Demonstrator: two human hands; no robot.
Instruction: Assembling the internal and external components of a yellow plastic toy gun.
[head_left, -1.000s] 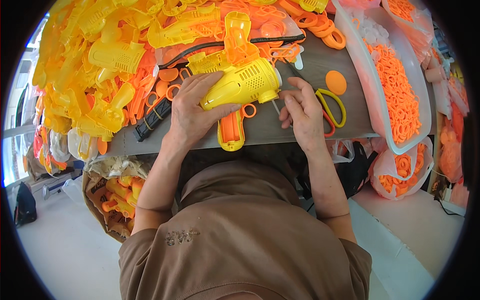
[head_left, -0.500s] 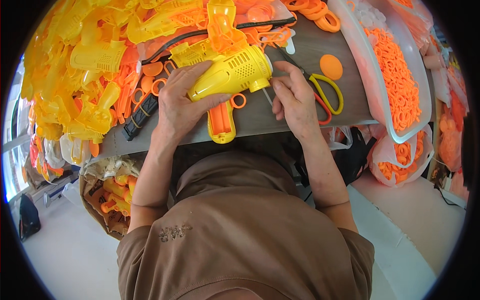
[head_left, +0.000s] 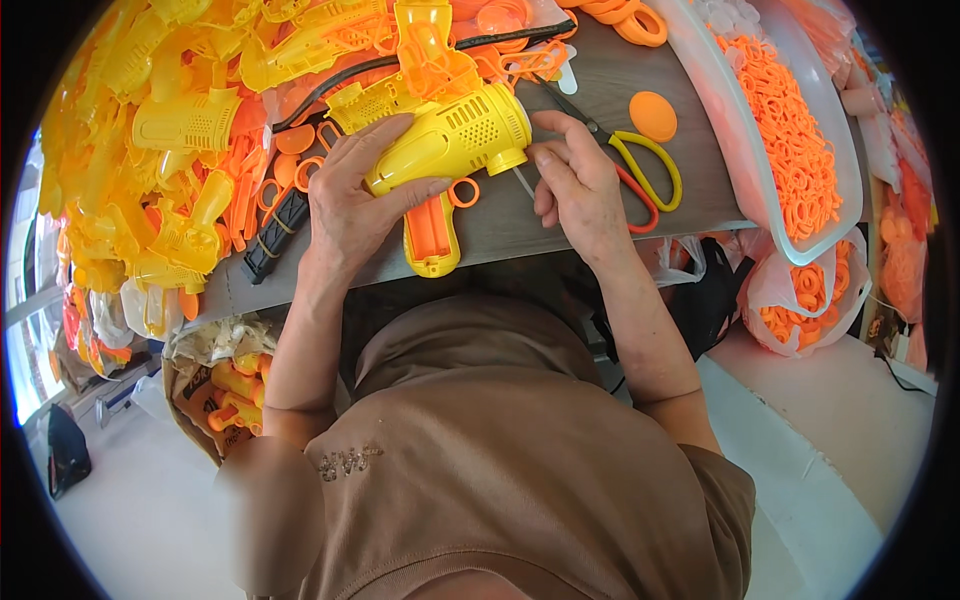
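Left hand point(head_left: 350, 200) clasping yellow casing point(head_left: 450, 142); right hand point(head_left: 582, 190) half-curled beside its end, grip unclear; poses nearly unchanged since earlier.

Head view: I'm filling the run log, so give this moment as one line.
left hand: holding yellow housing | right hand: beside housing's right end, contact unclear | scissors: on table
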